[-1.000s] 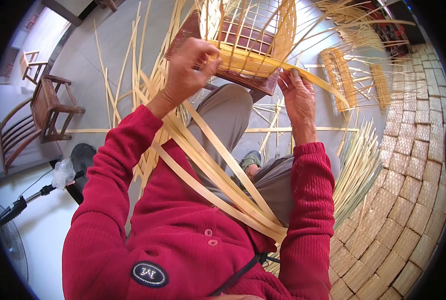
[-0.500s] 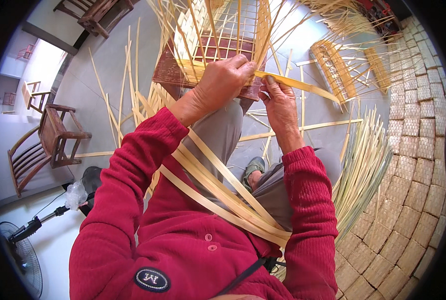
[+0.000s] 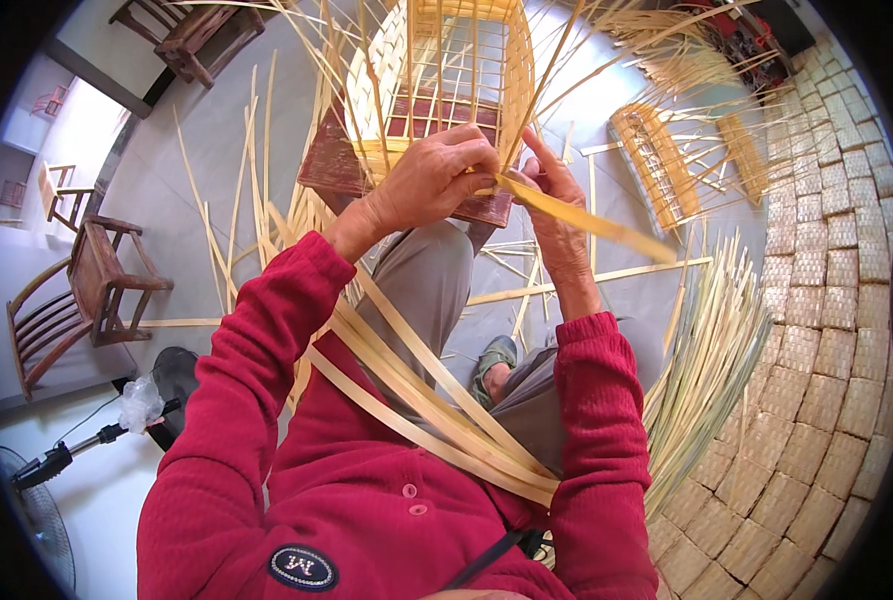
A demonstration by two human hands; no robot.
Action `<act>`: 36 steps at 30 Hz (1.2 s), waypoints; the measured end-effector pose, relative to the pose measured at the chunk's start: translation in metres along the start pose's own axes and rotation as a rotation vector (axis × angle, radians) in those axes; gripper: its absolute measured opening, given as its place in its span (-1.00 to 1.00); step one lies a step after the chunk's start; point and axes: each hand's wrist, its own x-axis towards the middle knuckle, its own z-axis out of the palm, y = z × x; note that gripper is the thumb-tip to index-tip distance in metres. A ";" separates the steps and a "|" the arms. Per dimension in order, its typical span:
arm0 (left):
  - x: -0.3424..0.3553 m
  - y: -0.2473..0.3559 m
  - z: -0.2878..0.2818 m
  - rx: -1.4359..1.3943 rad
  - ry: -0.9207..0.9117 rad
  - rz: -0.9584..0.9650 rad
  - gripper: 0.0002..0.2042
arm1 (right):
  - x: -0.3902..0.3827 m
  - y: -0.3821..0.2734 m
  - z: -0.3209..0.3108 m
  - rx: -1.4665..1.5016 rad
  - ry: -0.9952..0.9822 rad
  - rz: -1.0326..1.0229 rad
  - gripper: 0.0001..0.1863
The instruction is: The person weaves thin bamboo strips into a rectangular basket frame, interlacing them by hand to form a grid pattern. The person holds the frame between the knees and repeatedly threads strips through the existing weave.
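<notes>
A partly woven basket [image 3: 370, 85] of pale bamboo-like strips, with tall loose stakes, rests on a worn dark-red wooden stool [image 3: 325, 158] just beyond my knees. At its near side, my left hand [image 3: 429, 178] is closed, thumb and fingers pinching a yellow flat strip [image 3: 602, 224] against the rim. The free end of that strip runs out to the right, across my right hand [image 3: 559, 205]. My right index finger stretches up beside the basket's near right corner stakes, with the thumb apart from it. The strip partly hides the other right fingers.
Several long strips [image 3: 437, 405] lie across my lap. A bundle of thin strips [image 3: 712, 350] stands at my right, beside stacked woven blocks [image 3: 812, 340]. Two woven pieces [image 3: 657, 165] lie on the floor ahead right. At left are a wooden chair [image 3: 107, 275] and a fan [image 3: 42, 510].
My right hand has let go of its pinch on the strip and raised its index finger toward the corner stakes. The strip's free end now slants down more. My left hand has shifted slightly left.
</notes>
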 end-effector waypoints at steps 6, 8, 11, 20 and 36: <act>0.003 -0.006 -0.001 -0.053 -0.004 -0.005 -0.90 | 0.011 -0.006 -0.007 0.055 -0.112 -0.061 -0.66; 0.003 -0.006 0.002 -0.061 0.020 -0.030 -0.90 | 0.014 -0.008 -0.003 0.010 -0.062 -0.084 -0.78; 0.004 -0.007 0.006 -0.092 0.055 -0.059 -0.90 | 0.015 -0.008 -0.002 -0.057 0.048 -0.063 -0.83; 0.005 -0.003 0.013 -0.086 0.094 -0.124 -0.90 | -0.006 -0.025 0.009 0.099 0.246 -0.033 -0.68; 0.008 0.014 0.034 0.432 0.069 -0.257 -0.94 | -0.039 -0.041 0.019 0.044 0.147 -0.029 -0.74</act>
